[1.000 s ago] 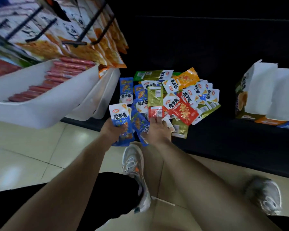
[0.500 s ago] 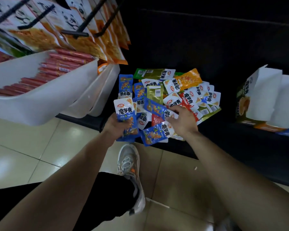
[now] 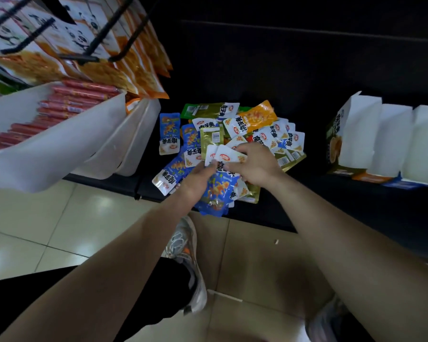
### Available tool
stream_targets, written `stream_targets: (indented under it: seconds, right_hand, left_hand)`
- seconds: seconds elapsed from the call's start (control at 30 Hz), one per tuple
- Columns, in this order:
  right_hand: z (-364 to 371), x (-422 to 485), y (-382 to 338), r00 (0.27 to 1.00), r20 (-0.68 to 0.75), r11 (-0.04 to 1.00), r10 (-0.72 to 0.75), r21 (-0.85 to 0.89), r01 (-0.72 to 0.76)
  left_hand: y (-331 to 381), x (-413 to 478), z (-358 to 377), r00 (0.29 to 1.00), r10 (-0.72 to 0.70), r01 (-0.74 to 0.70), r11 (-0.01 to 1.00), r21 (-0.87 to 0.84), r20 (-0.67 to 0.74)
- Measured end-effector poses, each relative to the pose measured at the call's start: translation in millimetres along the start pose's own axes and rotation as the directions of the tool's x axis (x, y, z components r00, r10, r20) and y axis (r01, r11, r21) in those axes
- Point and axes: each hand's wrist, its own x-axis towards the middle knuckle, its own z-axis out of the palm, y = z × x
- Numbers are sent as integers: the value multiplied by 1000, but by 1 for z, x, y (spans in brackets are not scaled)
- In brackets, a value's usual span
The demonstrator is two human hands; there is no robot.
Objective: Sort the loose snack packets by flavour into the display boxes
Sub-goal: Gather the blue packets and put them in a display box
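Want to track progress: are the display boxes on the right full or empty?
Cannot tell. The display boxes stand upright, and their raised white flaps hide the insides.

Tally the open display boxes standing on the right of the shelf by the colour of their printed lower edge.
Green display box: 1
Orange display box: 1
Blue display box: 1
Total: 3 in view; anything farther right is cut off by the frame edge.

blue packets (image 3: 216, 191) | orange packet (image 3: 257, 117) | white display boxes (image 3: 363, 134)
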Motion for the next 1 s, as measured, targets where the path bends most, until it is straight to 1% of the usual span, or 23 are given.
stream_targets:
  seconds: [0.07, 0.1, 0.13, 0.17, 0.2, 0.23, 0.3, 0.33, 0.37, 0.43, 0.53, 0.6, 0.63, 0.67, 0.73, 0.77, 0.83, 0.9, 1.0]
  right_hand:
    - [15, 6, 5, 992, -117, 999, 53, -1, -54]
    - [21, 8, 9, 981, -176, 996, 84, -14, -88]
    - [27, 8, 14, 971, -215, 992, 104, -43, -116]
    - [34, 7, 21, 970, -221, 988, 100, -90, -123]
    - [42, 6, 30, 980, -179, 981, 84, -158, -113]
    - [50, 5, 39, 993, -105, 963, 50, -258, -75]
    - [64, 1, 56, 999, 46, 875, 23, -483, 2]
    - [70, 0, 63, 998, 65, 836, 21, -548, 18]
    - [76, -1, 67, 999, 52, 806, 6, -591, 26]
    - [83, 1, 73, 1000, -2, 760, -31, -649, 22]
    - [85, 4, 74, 995, -85, 721, -51, -692, -22]
    - [80, 6, 73, 993, -89, 701, -75, -713, -11]
    - [76, 7, 73, 993, -76, 709, -90, -705, 10]
    - [69, 7, 74, 993, -58, 752, -101, -658, 38]
    - [50, 7, 77, 998, 32, 888, -61, -454, 69]
    - [38, 5, 76, 995, 97, 934, -39, -349, 71]
    - [14, 2, 73, 983, 181, 971, -41, -225, 82]
    - [-5, 2, 66, 973, 226, 982, -46, -169, 85]
    - [-16, 8, 62, 974, 227, 998, -7, -65, 22]
  left_hand:
    - [-5, -5, -3, 998, 29, -30, 999, 17, 54]
    - [-9, -6, -7, 997, 46, -47, 999, 22, 59]
    - [-14, -6, -12, 999, 34, -36, 998, 43, 30]
    - [-18, -4, -18, 1000, 4, -3, 999, 43, -23]
    - [-23, 0, -25, 997, -29, 32, 999, 38, -66]
    - [-29, 5, -32, 993, -50, 52, 998, 19, -105]
    - [-41, 14, -46, 979, -92, 103, 993, 58, -180]
    - [-45, 17, -52, 967, -113, 139, 985, 99, -226]
    - [-51, 19, -58, 953, -128, 169, 977, 131, -275]
    - [-56, 19, -64, 934, -148, 203, 968, 144, -325]
    - [-57, 19, -65, 937, -140, 197, 968, 153, -319]
    - [-56, 20, -62, 941, -141, 196, 968, 155, -309]
    - [-56, 21, -61, 944, -137, 190, 969, 155, -299]
    - [-55, 21, -59, 950, -128, 175, 974, 146, -284]
    - [-52, 22, -55, 958, -116, 150, 982, 115, -263]
    - [-50, 23, -53, 961, -104, 133, 986, 102, -256]
    - [-46, 24, -47, 971, -76, 97, 992, 81, -226]
    - [-43, 22, -41, 982, -53, 75, 990, 117, -184]
    - [-34, 14, -23, 997, -48, 53, 995, 85, -58]
